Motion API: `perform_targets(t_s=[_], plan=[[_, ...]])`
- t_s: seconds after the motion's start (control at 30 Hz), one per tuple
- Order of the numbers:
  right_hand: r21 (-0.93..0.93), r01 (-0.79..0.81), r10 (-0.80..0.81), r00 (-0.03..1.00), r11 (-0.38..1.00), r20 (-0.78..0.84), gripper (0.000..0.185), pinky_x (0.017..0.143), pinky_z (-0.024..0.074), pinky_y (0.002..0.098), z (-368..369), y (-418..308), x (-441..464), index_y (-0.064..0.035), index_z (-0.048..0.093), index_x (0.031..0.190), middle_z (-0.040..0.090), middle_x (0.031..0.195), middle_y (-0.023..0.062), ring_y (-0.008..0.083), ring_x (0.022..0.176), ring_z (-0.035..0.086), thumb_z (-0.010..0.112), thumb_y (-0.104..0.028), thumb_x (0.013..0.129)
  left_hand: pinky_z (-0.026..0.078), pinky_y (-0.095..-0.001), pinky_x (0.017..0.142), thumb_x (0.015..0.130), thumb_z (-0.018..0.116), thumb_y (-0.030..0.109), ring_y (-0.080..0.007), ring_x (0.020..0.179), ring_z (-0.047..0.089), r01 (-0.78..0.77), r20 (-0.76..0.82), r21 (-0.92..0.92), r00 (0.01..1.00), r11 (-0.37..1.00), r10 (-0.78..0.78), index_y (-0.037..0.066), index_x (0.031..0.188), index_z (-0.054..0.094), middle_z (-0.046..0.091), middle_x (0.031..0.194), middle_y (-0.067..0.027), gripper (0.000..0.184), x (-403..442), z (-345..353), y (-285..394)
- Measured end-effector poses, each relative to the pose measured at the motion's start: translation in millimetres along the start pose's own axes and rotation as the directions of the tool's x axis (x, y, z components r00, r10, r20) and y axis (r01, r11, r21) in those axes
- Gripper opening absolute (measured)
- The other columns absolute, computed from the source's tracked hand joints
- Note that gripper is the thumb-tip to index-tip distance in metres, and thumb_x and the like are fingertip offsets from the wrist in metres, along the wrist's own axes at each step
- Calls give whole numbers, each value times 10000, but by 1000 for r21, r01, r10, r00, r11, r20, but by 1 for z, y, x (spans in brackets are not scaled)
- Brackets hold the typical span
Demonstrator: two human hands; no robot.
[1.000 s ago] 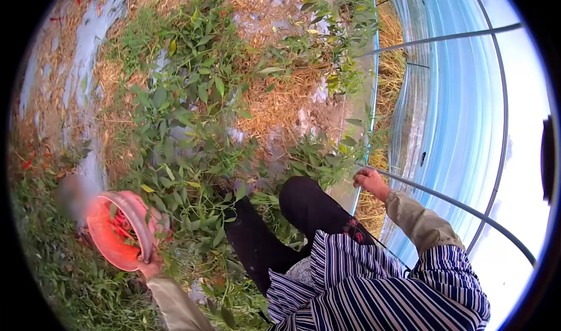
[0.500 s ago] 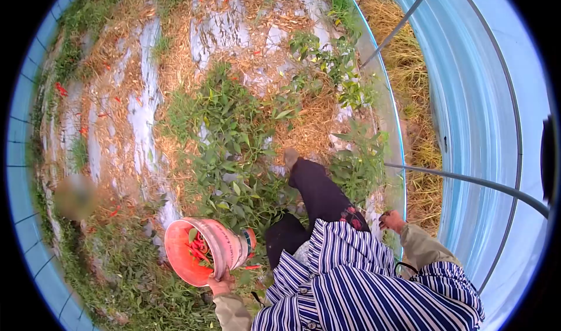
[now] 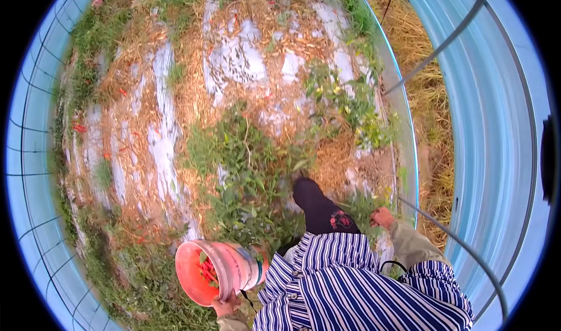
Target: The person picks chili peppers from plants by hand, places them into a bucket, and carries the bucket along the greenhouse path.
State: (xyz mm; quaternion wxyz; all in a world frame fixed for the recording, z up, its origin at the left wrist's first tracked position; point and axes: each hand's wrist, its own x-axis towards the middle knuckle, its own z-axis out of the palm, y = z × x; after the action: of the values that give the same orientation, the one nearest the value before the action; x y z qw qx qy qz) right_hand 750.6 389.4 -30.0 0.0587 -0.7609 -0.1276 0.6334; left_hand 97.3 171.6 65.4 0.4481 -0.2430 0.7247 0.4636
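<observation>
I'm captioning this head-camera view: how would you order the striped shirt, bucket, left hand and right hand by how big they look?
1. Striped shirt
2. Bucket
3. Left hand and right hand: too alike to rank.

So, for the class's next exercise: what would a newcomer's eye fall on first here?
Probably the pink bucket at lower left, with red peppers inside and the left hand gripping its rim. Next, the boldly striped shirt at bottom centre, then the blue sheeting curving down the right side.
</observation>
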Motion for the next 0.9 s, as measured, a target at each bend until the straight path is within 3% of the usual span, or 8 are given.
perform_targets(t_s=[0.03,0.07,0.3,0.47,0.7,0.77,0.83,0.9], plan=[[9,15,-15,1000,1000,-8,128,460,479,295,-14,-27,15,38,583,857,638,705,143,205,551,622,593,-68,787,386,-487,713,709,507,270,-299,937,603,240,-196,-294,932,925,-304,122,974,564,596,1038,-84,309,-9,26,17],[-50,46,-47,999,998,-19,102,473,490,299,-26,-66,17,19,598,822,643,688,124,189,551,623,574,-74,787,331,-493,758,673,483,427,-317,949,604,243,-218,-266,928,933,-303,158,979,579,615,1028,-45,419,2,34,20],[-19,79,-80,992,997,-100,162,450,402,277,-88,-214,7,-15,598,894,665,722,101,188,582,646,565,-157,822,395,-451,695,671,478,380,-296,878,618,253,-176,-257,937,933,-303,126,920,609,645,954,-77,379,-15,142,58],[-291,43,-83,989,956,-125,191,467,421,292,-102,-257,-16,-18,571,962,667,741,112,199,608,661,552,-161,836,394,-479,711,673,470,329,-297,849,624,337,-59,-221,932,915,-357,83,836,607,653,910,-96,325,-3,207,77],[-65,34,-46,979,997,-200,110,369,372,291,-93,-316,-13,32,587,789,615,617,125,199,468,589,587,-77,781,367,-518,781,703,448,323,-333,975,592,449,131,-246,893,859,-430,50,950,575,600,1088,-129,389,49,295,104],[-222,41,-81,982,974,-173,166,399,397,290,-95,-345,24,19,576,888,667,734,144,229,562,661,564,-120,799,376,-557,788,741,437,322,-352,965,589,348,42,-416,930,840,-364,38,1008,557,601,1069,-136,408,64,339,109],[-192,66,-100,979,979,-177,162,415,406,284,-84,-413,52,20,580,879,660,720,133,209,544,643,568,-120,799,391,-584,812,791,387,308,-369,971,578,-145,278,275,958,950,66,26,1061,529,599,1064,-145,416,48,373,120],[-37,277,-280,953,960,-118,180,442,427,284,-63,-498,73,31,582,877,642,704,122,185,552,622,587,-134,805,460,-533,761,821,427,192,-329,924,598,-504,494,641,848,579,191,50,1098,506,596,1062,-138,322,29,422,158]])
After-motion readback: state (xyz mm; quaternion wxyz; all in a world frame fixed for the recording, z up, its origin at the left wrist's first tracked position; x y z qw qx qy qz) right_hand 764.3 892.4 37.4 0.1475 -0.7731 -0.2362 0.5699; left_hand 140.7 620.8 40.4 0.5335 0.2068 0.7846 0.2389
